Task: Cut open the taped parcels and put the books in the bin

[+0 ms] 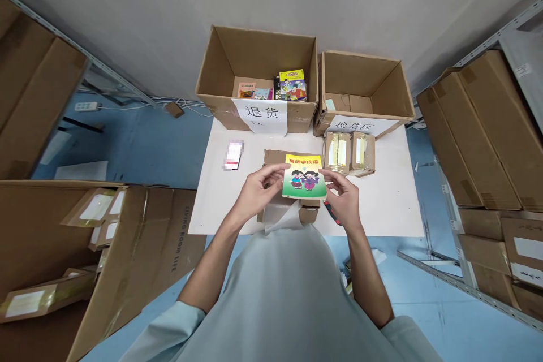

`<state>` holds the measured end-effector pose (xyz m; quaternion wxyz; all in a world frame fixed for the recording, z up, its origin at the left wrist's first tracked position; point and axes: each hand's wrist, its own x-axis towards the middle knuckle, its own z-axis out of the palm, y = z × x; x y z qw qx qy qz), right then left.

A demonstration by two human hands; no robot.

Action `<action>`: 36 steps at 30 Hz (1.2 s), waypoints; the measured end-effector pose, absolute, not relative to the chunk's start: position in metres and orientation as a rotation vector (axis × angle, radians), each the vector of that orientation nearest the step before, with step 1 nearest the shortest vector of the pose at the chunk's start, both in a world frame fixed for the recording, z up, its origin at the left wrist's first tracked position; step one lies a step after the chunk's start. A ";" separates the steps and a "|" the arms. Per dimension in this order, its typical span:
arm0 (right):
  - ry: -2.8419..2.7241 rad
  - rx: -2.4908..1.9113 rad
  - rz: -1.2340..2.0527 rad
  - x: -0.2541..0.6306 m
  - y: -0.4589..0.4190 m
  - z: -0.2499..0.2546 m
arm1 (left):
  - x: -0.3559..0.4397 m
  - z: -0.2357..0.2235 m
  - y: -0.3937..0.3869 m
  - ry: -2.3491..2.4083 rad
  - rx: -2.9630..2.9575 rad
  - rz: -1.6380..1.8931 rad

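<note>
A small children's book (304, 177) with a yellow and green cover and two cartoon children faces up between my hands. My left hand (259, 191) grips its left edge, thumb and fingers closed on it. On the opposite edge, my right hand (343, 195) pinches the book too. Beneath the book lies an opened cardboard box (309, 215), partly covered by it and by my hands. A red and black tool (331, 212), its kind unclear, rests on the table by my right hand.
Two large open cartons, a left one (301, 116) holding several books and a right one (388, 119), stand at the table's back. Two small taped boxes (350, 153) sit before the right carton. A phone (233, 155) lies left on the white table (382, 209). Boxes flank both sides.
</note>
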<state>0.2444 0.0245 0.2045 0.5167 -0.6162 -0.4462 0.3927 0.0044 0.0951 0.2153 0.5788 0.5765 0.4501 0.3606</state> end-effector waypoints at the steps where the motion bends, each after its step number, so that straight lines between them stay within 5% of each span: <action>1: -1.064 -1.480 0.936 0.244 0.027 0.207 | 0.006 0.217 0.097 1.057 1.349 0.858; 13: -0.884 -1.503 0.986 0.231 0.057 0.235 | 0.029 0.244 0.107 1.107 1.225 0.909; 29: -0.793 -1.658 1.412 0.200 -0.025 0.093 | -0.012 0.102 0.036 1.227 0.843 0.536; 36: -0.896 -1.492 1.380 0.199 0.058 0.130 | -0.013 0.138 0.111 1.147 0.994 0.674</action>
